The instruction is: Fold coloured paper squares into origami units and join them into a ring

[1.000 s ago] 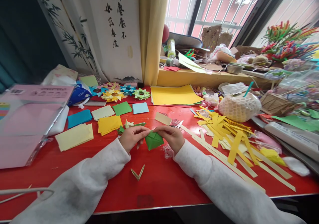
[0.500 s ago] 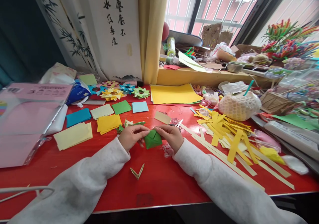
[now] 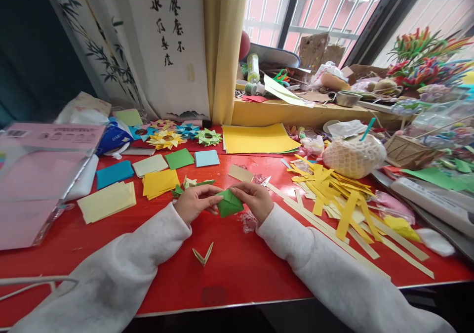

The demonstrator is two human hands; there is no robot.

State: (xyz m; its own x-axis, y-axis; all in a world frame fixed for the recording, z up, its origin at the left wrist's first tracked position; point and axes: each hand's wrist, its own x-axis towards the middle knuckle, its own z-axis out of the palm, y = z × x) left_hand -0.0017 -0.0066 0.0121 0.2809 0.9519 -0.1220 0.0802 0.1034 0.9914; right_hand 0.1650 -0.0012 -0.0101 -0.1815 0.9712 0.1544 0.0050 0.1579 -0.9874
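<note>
A folded green paper piece (image 3: 229, 204) is pinched between both of my hands just above the red table (image 3: 237, 269). My left hand (image 3: 194, 202) grips its left edge with closed fingers. My right hand (image 3: 254, 199) holds its right side, fingers curled over the top corner. Both arms wear white sleeves. A small cream V-shaped folded piece (image 3: 203, 255) lies on the table in front of my hands. More folded green and cream bits (image 3: 188, 184) lie just beyond my left hand.
Stacks of coloured paper squares (image 3: 161, 182) lie at the left, with a pink paper pack (image 3: 40, 175) beyond them. Yellow and cream strips (image 3: 344, 199) spread to the right. Folded paper stars (image 3: 185, 135) and a yellow sheet (image 3: 259, 139) sit near the cluttered windowsill.
The green piece has been turned slightly between my fingers. My hands stay in the same spot; the view has shifted a little.
</note>
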